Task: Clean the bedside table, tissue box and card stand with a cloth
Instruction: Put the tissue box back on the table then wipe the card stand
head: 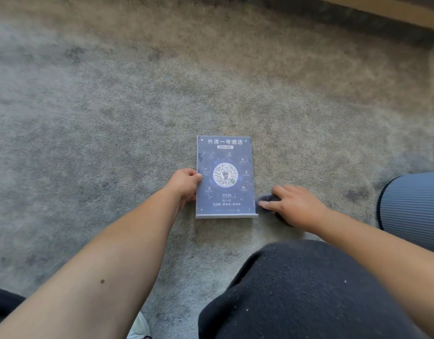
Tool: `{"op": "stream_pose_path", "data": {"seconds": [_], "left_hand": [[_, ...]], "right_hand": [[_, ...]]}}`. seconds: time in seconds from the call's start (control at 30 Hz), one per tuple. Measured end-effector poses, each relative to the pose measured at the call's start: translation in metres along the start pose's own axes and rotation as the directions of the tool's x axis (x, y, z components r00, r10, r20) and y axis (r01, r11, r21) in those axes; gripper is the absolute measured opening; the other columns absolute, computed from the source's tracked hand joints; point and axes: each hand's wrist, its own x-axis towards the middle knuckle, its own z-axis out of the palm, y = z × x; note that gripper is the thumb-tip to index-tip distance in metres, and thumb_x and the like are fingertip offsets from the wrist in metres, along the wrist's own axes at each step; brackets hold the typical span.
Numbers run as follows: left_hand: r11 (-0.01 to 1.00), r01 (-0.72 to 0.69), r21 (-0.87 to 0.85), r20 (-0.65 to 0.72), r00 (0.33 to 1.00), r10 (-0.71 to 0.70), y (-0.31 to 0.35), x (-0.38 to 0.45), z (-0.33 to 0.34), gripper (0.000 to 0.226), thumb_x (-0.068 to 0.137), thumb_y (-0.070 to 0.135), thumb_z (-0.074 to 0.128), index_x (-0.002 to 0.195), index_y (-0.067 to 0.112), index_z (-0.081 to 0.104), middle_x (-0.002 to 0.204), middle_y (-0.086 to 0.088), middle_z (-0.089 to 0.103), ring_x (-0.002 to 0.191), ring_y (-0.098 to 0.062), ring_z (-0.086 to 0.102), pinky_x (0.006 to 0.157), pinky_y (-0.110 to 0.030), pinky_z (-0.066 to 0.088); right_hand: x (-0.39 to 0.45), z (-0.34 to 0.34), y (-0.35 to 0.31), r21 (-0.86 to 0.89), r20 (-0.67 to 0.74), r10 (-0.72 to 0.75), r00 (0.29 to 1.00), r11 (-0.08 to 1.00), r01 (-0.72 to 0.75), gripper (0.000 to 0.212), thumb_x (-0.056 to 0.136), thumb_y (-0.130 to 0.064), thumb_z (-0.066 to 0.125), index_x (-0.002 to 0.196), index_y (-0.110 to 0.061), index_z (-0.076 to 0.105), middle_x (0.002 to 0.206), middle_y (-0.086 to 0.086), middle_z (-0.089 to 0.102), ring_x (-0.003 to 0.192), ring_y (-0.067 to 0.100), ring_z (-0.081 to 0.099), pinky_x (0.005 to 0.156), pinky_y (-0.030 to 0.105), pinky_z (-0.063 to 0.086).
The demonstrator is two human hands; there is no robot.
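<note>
The card stand (225, 177), a clear acrylic frame with a blue printed card inside, lies flat on the carpet. My left hand (185, 183) grips its left edge, thumb on the front face. My right hand (293, 204) presses a dark cloth (266, 200) against the stand's lower right edge; most of the cloth is hidden under the fingers and palm. The bedside table and the tissue box are out of view.
Grey-beige carpet (113, 106) fills the view. My knee in dark trousers (308, 289) is at the bottom right. A grey ribbed object (413, 209) sits at the right edge. A wooden edge (382, 8) runs along the top right.
</note>
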Motion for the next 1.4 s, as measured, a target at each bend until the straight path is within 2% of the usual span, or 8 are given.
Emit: {"op": "stream_pose_path", "data": {"seconds": [0.17, 0.43, 0.6, 0.83, 0.97, 1.07, 1.2, 1.4], "left_hand": [[1.000, 0.004, -0.016, 0.008, 1.000, -0.004, 0.001, -0.001, -0.001, 0.017, 0.101, 0.017, 0.047, 0.088, 0.011, 0.057, 0.095, -0.013, 0.072, 0.079, -0.023, 0.071, 0.059, -0.034, 0.057], [0.999, -0.014, 0.040, -0.018, 1.000, 0.014, 0.002, 0.000, 0.000, 0.020, 0.101, 0.017, 0.048, 0.084, 0.012, 0.058, 0.092, -0.014, 0.071, 0.079, -0.026, 0.069, 0.070, -0.042, 0.060], [0.999, -0.010, 0.041, -0.028, 1.000, 0.011, -0.001, 0.002, 0.001, 0.019, 0.100, 0.018, 0.049, 0.085, 0.012, 0.058, 0.092, -0.013, 0.071, 0.079, -0.025, 0.070, 0.063, -0.037, 0.057], [0.999, 0.011, 0.037, -0.041, 0.999, -0.010, 0.001, 0.002, 0.003, 0.016, 0.100, 0.018, 0.049, 0.091, 0.009, 0.058, 0.099, -0.017, 0.072, 0.091, -0.030, 0.071, 0.081, -0.050, 0.059], [0.999, 0.011, 0.052, -0.032, 0.999, -0.009, 0.001, 0.003, 0.002, 0.016, 0.101, 0.019, 0.048, 0.094, 0.008, 0.058, 0.100, -0.017, 0.072, 0.089, -0.027, 0.071, 0.078, -0.045, 0.060], [0.998, 0.018, 0.052, -0.024, 1.000, -0.016, 0.002, 0.002, 0.003, 0.016, 0.101, 0.019, 0.047, 0.094, 0.008, 0.057, 0.101, -0.017, 0.071, 0.088, -0.027, 0.071, 0.077, -0.044, 0.060], [0.999, 0.020, 0.041, -0.023, 1.000, -0.019, 0.002, 0.003, 0.003, 0.016, 0.101, 0.019, 0.047, 0.092, 0.009, 0.056, 0.099, -0.017, 0.072, 0.087, -0.028, 0.072, 0.079, -0.048, 0.060], [0.999, 0.021, 0.048, -0.034, 0.999, -0.020, 0.001, 0.003, 0.003, 0.018, 0.101, 0.019, 0.048, 0.090, 0.009, 0.058, 0.097, -0.016, 0.072, 0.087, -0.029, 0.072, 0.079, -0.050, 0.060]], "right_hand": [[-0.015, -0.004, -0.010, 0.268, -0.144, 0.266, 0.953, 0.938, -0.221, 0.039, 0.093, -0.029, 0.058, 0.131, -0.036, 0.058, 0.094, 0.008, 0.054, 0.079, 0.029, 0.053, 0.060, 0.038, 0.048], [0.079, -0.035, -0.090, 0.134, -0.052, -0.195, 0.979, 0.970, 0.201, 0.038, 0.099, -0.027, 0.042, 0.131, -0.048, 0.051, 0.100, 0.006, 0.045, 0.089, 0.030, 0.051, 0.064, 0.037, 0.042], [0.065, -0.027, -0.061, 0.152, 0.073, -0.162, 0.984, 0.977, 0.150, 0.042, 0.101, -0.027, 0.038, 0.133, -0.052, 0.046, 0.095, -0.001, 0.035, 0.094, 0.027, 0.049, 0.065, 0.034, 0.033], [-0.004, -0.011, 0.006, 0.102, 0.122, 0.025, 0.992, 0.994, -0.038, 0.036, 0.099, -0.035, 0.042, 0.132, -0.046, 0.053, 0.104, -0.001, 0.048, 0.097, 0.022, 0.051, 0.073, 0.034, 0.047], [0.023, -0.023, 0.018, 0.409, -0.183, 0.343, 0.921, 0.879, -0.246, 0.032, 0.098, -0.034, 0.047, 0.128, -0.040, 0.059, 0.098, 0.001, 0.049, 0.081, 0.018, 0.047, 0.063, 0.032, 0.040], [0.075, -0.036, 0.014, 0.434, -0.255, 0.394, 0.883, 0.863, -0.259, 0.034, 0.099, -0.038, 0.044, 0.130, -0.039, 0.057, 0.100, 0.002, 0.046, 0.087, 0.022, 0.047, 0.065, 0.032, 0.033], [0.099, -0.027, 0.011, 0.317, -0.184, 0.377, 0.908, 0.897, -0.308, 0.041, 0.098, -0.048, 0.035, 0.138, -0.043, 0.045, 0.109, 0.006, 0.047, 0.099, 0.030, 0.049, 0.071, 0.034, 0.036], [0.016, 0.024, -0.035, 0.393, -0.103, 0.159, 0.982, 0.913, -0.107, 0.045, 0.096, -0.032, 0.052, 0.139, -0.041, 0.045, 0.103, 0.009, 0.050, 0.085, 0.027, 0.050, 0.066, 0.035, 0.041]]}}
